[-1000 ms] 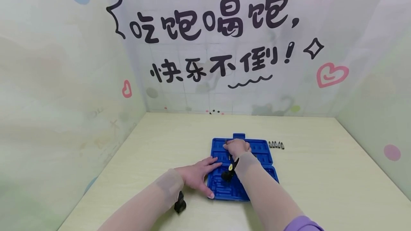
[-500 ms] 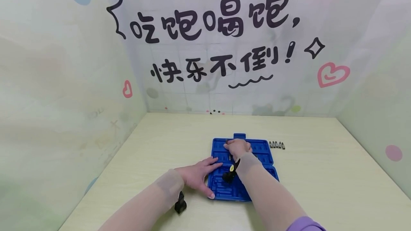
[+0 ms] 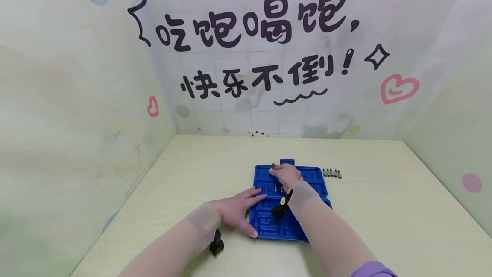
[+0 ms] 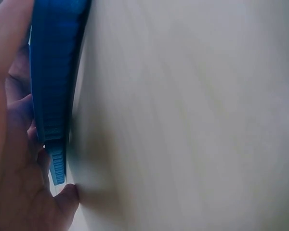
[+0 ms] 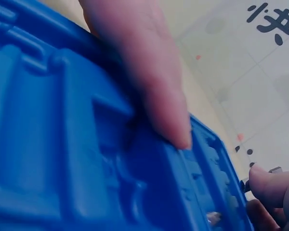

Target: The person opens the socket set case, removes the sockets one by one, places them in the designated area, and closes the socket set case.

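A blue plastic tool case (image 3: pixel 265 225) lies unfolded on the table, its moulded slots facing up. My left hand (image 3: pixel 234 210) rests along its left side, fingers spread and fairly straight over the edge. The left wrist view shows the case's ribbed side wall (image 4: pixel 53 86) beside that hand. Over the far half of the case, my right hand (image 3: pixel 288 175) pinches a small dark metal bit (image 3: pixel 273 166) between thumb and fingertips, with one end sticking up. That bit also shows past the thumb (image 5: pixel 267 186) in the right wrist view. A few small metal pieces (image 3: pixel 276 188) sit in the far half, partly hidden.
Several short pointed metal bits (image 3: pixel 331 173) lie in a row on the table (image 3: pixel 384 208), just right of the case. A latch tab (image 3: pixel 286 162) sticks out at the case's far edge. Printed cloth walls (image 3: pixel 246 89) enclose the table at back and sides.
My right hand has lifted slightly and shifted a little to the right, so the pinched bit now shows more above the far edge. My left hand has stayed in place.
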`<action>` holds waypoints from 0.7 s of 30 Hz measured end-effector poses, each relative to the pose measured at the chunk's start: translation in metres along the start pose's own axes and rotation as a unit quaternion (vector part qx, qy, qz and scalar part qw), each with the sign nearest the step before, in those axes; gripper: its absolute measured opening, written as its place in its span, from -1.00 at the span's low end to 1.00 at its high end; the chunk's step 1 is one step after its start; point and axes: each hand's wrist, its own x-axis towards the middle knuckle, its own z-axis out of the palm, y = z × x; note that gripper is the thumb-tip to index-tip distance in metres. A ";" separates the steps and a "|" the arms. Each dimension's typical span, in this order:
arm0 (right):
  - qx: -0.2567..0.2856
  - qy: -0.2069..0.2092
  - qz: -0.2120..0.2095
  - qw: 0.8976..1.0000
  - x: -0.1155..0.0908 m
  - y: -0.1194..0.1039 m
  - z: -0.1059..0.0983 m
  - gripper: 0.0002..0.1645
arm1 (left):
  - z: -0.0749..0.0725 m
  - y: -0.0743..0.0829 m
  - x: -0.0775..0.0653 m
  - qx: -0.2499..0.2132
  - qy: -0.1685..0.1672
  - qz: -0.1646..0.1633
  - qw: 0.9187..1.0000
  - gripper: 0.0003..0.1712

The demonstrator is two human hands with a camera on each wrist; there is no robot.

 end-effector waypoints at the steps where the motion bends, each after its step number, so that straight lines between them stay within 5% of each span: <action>1: 0.002 -0.001 -0.002 1.000 -0.001 -0.001 -0.002 -0.66 | 0.000 0.001 0.000 -0.001 0.000 -0.001 1.000 0.23; 12: 0.061 -0.050 -0.057 0.995 0.001 0.003 -0.035 -0.52 | -0.001 0.001 0.001 -0.005 -0.004 -0.006 1.000 0.23; 21: 0.048 -0.020 -0.058 0.997 0.005 0.014 -0.080 -0.52 | 0.000 -0.001 0.002 -0.013 -0.006 -0.006 1.000 0.24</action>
